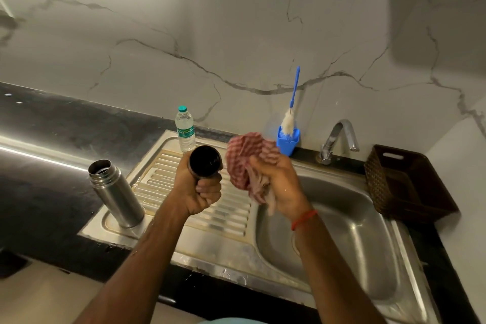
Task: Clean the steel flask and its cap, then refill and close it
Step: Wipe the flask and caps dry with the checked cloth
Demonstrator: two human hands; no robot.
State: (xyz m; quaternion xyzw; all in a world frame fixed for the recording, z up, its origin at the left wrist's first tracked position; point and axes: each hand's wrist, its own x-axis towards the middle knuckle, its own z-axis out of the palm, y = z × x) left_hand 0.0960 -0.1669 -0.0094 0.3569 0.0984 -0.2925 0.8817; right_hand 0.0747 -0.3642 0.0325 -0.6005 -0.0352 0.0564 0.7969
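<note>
Hands (200, 189) around cap (205, 162), beside cloth (249, 163)

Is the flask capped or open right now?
Open. The steel flask stands on the drainboard with its mouth bare; the cap is in the left hand.

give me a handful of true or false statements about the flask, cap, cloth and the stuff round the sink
1. The steel flask stands open on the drainboard. True.
2. The left hand holds the dark cap, its hollow side facing the camera. True.
3. The right hand holds the bottle brush. False: it has a grip on a red checked cloth; the bottle brush sits in a blue holder.
4. Water runs from the tap. False: no stream shows at the tap.
5. The plastic water bottle is capped. True.
</note>
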